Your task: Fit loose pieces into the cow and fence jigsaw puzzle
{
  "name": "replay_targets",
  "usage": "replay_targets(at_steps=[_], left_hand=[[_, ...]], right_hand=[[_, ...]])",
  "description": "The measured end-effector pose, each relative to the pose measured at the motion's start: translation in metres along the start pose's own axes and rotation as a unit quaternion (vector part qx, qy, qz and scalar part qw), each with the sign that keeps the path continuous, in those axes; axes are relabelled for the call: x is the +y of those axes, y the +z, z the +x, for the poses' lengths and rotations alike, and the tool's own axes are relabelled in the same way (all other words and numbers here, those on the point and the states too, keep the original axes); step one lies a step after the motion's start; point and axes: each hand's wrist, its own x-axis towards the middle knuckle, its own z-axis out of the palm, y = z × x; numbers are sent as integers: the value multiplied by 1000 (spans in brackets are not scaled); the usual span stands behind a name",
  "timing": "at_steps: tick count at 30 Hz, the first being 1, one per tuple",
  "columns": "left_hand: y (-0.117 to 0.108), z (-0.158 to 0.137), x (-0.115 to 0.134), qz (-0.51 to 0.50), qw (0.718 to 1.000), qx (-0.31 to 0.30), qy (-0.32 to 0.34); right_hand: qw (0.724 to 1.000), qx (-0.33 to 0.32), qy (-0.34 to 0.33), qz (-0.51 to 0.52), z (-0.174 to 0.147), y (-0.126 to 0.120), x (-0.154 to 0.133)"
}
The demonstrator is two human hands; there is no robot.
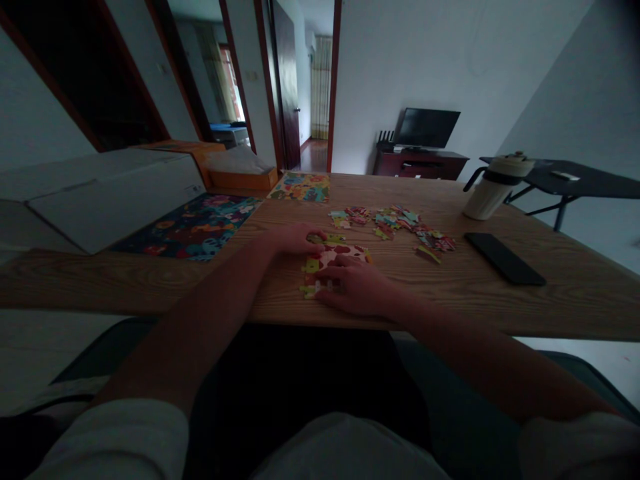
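A partly joined jigsaw puzzle (345,251) lies flat near the table's front edge, with pink, brown and yellow-green pieces. My left hand (295,239) is at its upper left corner, thumb and forefinger curled round a yellow-green puzzle piece (315,238) at its top edge. My right hand (357,283) rests on the joined part, fingers spread over it and covering much of its lower right. Yellow-green knobbed pieces (311,265) show along the left side. Beyond the hands lies a loose pile of puzzle pieces (400,219), with one piece (428,254) apart at its near side.
A black phone (504,259) and a pale jug with a dark handle (495,190) are on the right of the wooden table (280,293). To the left are a white box (110,190), a dark picture sheet (200,223), a colourful sheet (303,187) and an orange tissue box (245,179).
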Motion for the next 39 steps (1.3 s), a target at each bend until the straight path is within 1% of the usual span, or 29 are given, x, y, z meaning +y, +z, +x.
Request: replay_targets(at_steps=[4, 6, 8, 10, 12, 14, 17, 19, 20, 22, 24, 25, 26, 28, 30, 32, 37, 39], left_hand=[[1, 1, 0, 0, 1000, 3, -7], [1, 1, -1, 1, 1000, 7, -3], [1, 1, -1, -5, 1000, 7, 9], [1, 1, -1, -11, 1000, 7, 18], [1, 0, 0, -11, 1000, 11, 15], [1, -1, 4, -7, 1000, 22, 18], [1, -3, 16, -8, 999, 32, 41], [4, -3, 28, -5, 998, 28, 52], [6, -3, 34, 2, 998, 25, 58], [13, -2, 47, 29, 996, 27, 82], [23, 0, 56, 53, 993, 24, 105], [28, 1, 59, 59, 992, 18, 110], [33, 2, 62, 61, 992, 9, 110], [40, 3, 63, 62, 992, -9, 106], [42, 4, 63, 69, 992, -14, 109], [41, 4, 62, 75, 991, -17, 108], [35, 6, 56, 85, 990, -37, 102], [35, 7, 54, 86, 991, -36, 99]], right_hand=[[1000, 5, 0, -14, -2, 1, -4], [1000, 22, -2, -1, -3, -2, -4], [997, 68, 13, 24, -5, -12, 0], [989, 135, 40, 44, -6, -30, 10], [975, 207, 69, 45, -7, -55, 27], [952, 282, 112, 48, -9, -86, 52], [902, 396, 167, 33, -17, -128, 101], [873, 442, 201, 35, -28, -145, 135], [868, 441, 225, 43, -35, -149, 151], [847, 442, 289, 56, -51, -147, 180], [830, 436, 344, 60, -66, -136, 204], [825, 425, 368, 61, -72, -129, 214], [830, 401, 383, 56, -76, -122, 223], [855, 331, 397, 48, -81, -110, 237], [878, 283, 384, 35, -82, -103, 247], [892, 260, 369, 18, -80, -101, 252], [922, 138, 361, 0, -75, -95, 249], [929, 111, 353, -9, -68, -87, 242]])
